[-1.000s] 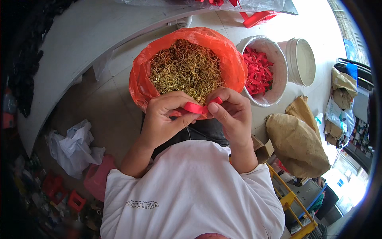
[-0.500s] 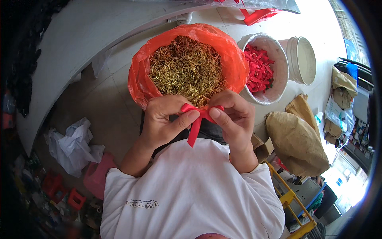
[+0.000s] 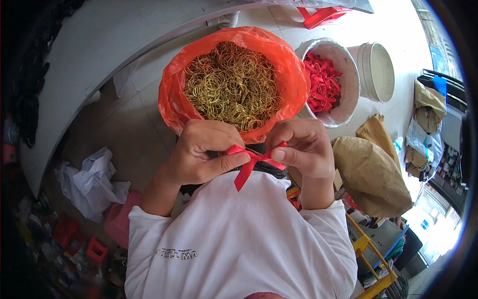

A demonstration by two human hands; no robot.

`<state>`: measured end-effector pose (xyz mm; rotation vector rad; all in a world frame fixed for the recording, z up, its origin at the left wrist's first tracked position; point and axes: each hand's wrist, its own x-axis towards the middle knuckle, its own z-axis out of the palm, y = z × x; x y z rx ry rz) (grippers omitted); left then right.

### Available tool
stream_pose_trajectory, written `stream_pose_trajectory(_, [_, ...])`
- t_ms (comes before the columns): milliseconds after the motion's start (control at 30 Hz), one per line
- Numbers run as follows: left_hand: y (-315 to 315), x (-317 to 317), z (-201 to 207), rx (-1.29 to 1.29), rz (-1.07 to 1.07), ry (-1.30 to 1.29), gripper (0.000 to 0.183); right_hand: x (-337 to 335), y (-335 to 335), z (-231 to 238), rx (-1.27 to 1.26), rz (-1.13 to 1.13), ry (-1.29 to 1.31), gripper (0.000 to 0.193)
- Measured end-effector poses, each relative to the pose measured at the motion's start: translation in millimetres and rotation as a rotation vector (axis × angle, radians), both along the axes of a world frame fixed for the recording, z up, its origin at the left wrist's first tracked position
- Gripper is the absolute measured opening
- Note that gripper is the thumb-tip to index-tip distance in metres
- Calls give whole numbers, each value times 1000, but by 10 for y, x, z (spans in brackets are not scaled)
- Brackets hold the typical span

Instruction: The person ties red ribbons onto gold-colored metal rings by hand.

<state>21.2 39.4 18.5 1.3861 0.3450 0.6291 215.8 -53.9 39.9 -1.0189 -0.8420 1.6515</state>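
Observation:
Between my two hands is a red ribbon bow (image 3: 245, 174), its loops pulled out to either side and one tail hanging down in front of my white shirt. My left hand (image 3: 208, 149) pinches the left loop between thumb and forefinger. The right loop is pinched by my right hand (image 3: 302, 148) in the same way. Just beyond my hands stands a container lined with an orange-red plastic bag (image 3: 172, 99), filled with thin gold-coloured metal rings (image 3: 231, 87). Whether a ring is attached to the bow cannot be made out.
Right of the rings, a white lined bucket (image 3: 351, 84) holds many red ribbon bows (image 3: 322, 82). Beside it is another pale bucket (image 3: 382, 72). Brown paper sacks (image 3: 371, 174) lie at the right, a yellow metal frame (image 3: 376, 259) nearer. Crumpled white plastic (image 3: 92, 182) lies at the left.
My hands have come slightly nearer my body and moved a little further apart, with the bow's loops drawn wider. Both hands keep their pinch on the ribbon.

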Motion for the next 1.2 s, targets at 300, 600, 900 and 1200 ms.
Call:
stream_pose_trajectory(300, [-59,55,-75,-20,69,193,14,-74,76,-31,46,56,-433,13])
stream_pose_trajectory(600, [-127,107,-47,-345,85,182,5,-190,37,-194,224,-235,-423,15])
stream_pose_trajectory(900, [-150,205,-125,160,-2,184,20,-62,-136,-203,135,-186,-289,9])
stream_pose_trajectory(1200, [-61,201,-125,71,134,186,31,1414,-205,-492,-65,-731,-1821,15])
